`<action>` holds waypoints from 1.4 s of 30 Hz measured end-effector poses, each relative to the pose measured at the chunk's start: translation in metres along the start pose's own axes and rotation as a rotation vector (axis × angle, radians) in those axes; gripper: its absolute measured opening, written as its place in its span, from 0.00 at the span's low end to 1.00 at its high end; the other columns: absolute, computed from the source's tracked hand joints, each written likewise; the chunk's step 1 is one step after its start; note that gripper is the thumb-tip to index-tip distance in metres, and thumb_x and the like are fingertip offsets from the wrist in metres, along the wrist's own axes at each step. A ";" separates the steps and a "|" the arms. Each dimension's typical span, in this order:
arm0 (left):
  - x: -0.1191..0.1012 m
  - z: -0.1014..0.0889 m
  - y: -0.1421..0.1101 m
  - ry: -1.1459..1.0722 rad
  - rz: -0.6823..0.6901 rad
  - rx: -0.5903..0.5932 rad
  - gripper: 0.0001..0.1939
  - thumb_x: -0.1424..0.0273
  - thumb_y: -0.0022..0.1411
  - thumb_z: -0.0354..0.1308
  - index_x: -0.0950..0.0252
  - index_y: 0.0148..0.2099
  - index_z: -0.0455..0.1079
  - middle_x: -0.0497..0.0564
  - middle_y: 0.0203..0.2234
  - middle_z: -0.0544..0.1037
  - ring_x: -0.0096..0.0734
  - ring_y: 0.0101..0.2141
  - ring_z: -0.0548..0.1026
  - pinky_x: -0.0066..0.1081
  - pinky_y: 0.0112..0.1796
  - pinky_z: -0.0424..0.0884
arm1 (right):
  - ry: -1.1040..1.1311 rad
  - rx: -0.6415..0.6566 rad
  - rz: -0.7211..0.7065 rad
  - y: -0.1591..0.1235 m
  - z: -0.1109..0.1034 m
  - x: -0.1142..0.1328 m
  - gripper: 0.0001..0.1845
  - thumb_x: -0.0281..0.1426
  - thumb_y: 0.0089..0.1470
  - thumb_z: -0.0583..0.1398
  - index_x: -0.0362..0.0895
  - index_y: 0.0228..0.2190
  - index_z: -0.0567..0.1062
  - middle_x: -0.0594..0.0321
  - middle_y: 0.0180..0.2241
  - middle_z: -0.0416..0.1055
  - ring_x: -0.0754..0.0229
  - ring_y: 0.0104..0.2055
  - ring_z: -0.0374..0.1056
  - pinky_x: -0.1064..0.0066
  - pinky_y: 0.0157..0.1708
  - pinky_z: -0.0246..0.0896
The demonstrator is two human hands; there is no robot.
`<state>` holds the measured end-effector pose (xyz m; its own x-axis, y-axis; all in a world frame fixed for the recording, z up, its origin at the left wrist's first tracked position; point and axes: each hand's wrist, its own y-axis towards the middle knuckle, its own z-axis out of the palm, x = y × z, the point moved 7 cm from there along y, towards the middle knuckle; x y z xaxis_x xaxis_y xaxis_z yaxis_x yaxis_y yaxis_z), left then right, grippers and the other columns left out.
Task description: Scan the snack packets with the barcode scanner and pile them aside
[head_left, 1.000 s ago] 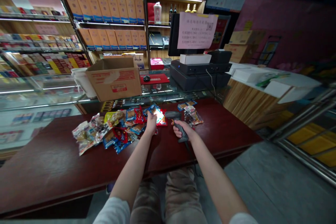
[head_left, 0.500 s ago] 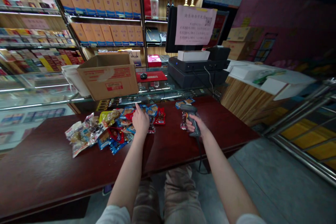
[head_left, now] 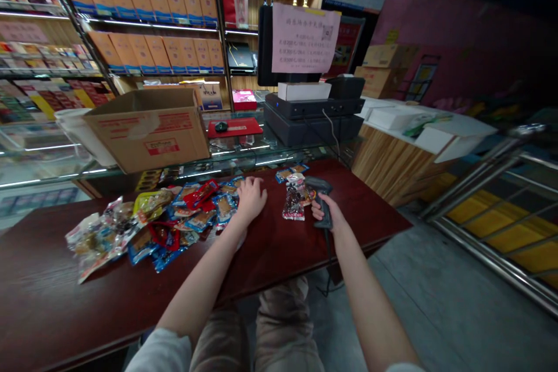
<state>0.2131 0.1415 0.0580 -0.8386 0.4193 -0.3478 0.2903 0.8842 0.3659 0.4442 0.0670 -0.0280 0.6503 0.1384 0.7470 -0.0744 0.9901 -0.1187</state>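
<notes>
- The left hand (head_left: 251,200) was fairly wide, palm down, fingers bent and apart; no packet showed in its grasp, though its underside was hidden.
- The snack packets (head_left: 200,209) lay heaped just beside it, toward 9 o'clock. A sideways sweep could have snagged their loose, slippery wrappers and spread the heap.
- The right hand (head_left: 328,212), at 3 o'clock from the left, was closed around the scanner (head_left: 322,200) by its handle.
- The dark-filled packet (head_left: 293,200) lay just beside the scanner, toward 9 o'clock; a low swing of the scanner could have knocked it into the heap, mixing the two groups.
- The cord (head_left: 328,244) ran toward 6 o'clock over the edge of the table (head_left: 261,256); caught there, it could have jerked the scanner off its aim.
- The cardboard box (head_left: 148,133) stood beyond the heap, toward 11 o'clock.
</notes>
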 end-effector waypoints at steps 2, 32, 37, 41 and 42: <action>-0.017 0.025 0.024 -0.044 0.052 0.123 0.19 0.68 0.64 0.50 0.65 0.56 0.66 0.61 0.53 0.69 0.47 0.53 0.66 0.44 0.52 0.63 | 0.013 -0.016 -0.008 0.000 -0.001 0.001 0.10 0.36 0.55 0.60 0.46 0.31 0.63 0.74 0.17 0.56 0.72 0.13 0.48 0.80 0.11 0.46; 0.017 0.049 0.009 -1.432 -0.322 0.314 0.26 0.75 0.57 0.54 0.54 0.57 0.54 0.53 0.54 0.72 0.34 0.43 0.80 0.37 0.45 0.76 | -0.013 -0.055 -0.043 0.004 -0.004 0.000 0.14 0.37 0.51 0.63 0.46 0.32 0.63 0.76 0.16 0.58 0.72 0.12 0.49 0.80 0.11 0.46; 0.039 0.036 -0.016 -1.314 -0.329 0.156 0.20 0.66 0.62 0.52 0.61 0.56 0.62 0.54 0.49 0.75 0.34 0.45 0.78 0.34 0.44 0.75 | -0.053 -0.023 -0.081 -0.003 0.018 -0.003 0.15 0.39 0.51 0.63 0.46 0.29 0.61 0.75 0.16 0.58 0.72 0.12 0.49 0.80 0.11 0.47; 0.051 0.035 -0.020 -1.086 -0.290 0.045 0.24 0.65 0.66 0.47 0.63 0.63 0.57 0.57 0.53 0.73 0.35 0.49 0.76 0.36 0.48 0.73 | -0.099 0.068 -0.083 -0.002 0.056 -0.018 0.15 0.39 0.52 0.62 0.46 0.36 0.65 0.76 0.17 0.60 0.71 0.12 0.50 0.79 0.11 0.48; 0.052 0.033 -0.019 -1.026 -0.255 0.022 0.25 0.67 0.67 0.46 0.63 0.65 0.55 0.58 0.56 0.71 0.35 0.53 0.73 0.36 0.51 0.71 | -0.116 0.090 -0.071 0.000 0.065 -0.025 0.15 0.39 0.52 0.62 0.46 0.37 0.65 0.76 0.17 0.61 0.71 0.11 0.50 0.79 0.11 0.48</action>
<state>0.1794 0.1539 0.0041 -0.0879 0.1851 -0.9788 0.1773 0.9698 0.1675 0.3788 0.0649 -0.0036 0.5649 0.0647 0.8226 -0.1026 0.9947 -0.0077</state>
